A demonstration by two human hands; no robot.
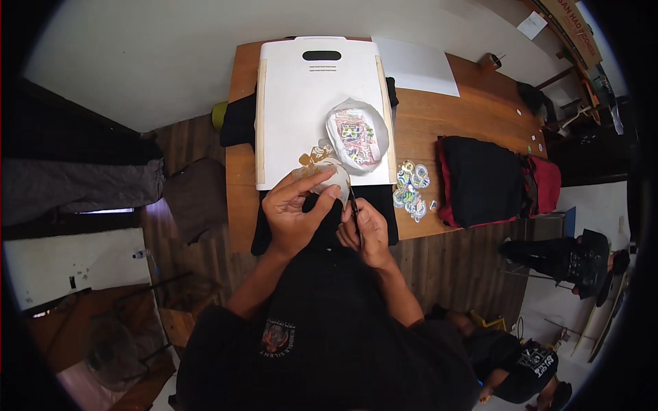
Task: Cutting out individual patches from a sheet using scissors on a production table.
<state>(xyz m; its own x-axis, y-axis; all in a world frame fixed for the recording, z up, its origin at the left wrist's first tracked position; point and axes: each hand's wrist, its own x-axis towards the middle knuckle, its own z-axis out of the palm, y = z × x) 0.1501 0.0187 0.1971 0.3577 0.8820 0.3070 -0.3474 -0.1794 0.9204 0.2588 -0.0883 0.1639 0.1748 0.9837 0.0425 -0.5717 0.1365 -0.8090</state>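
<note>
sheet (340,176) sits pinched in the left hand (291,209), fingers nearly closed, likely steadying its edge for scissors (354,205) gripped in the right hand (369,231), fingers curled.

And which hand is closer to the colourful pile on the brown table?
Right. The right hand is to the left of the pile and slightly lower in view; the left hand is farther left.

A black shirt (363,335) with short sleeves (212,339); the chest print (277,337) is grey and muted orange, edged by curved pale lettering (290,339).
</note>
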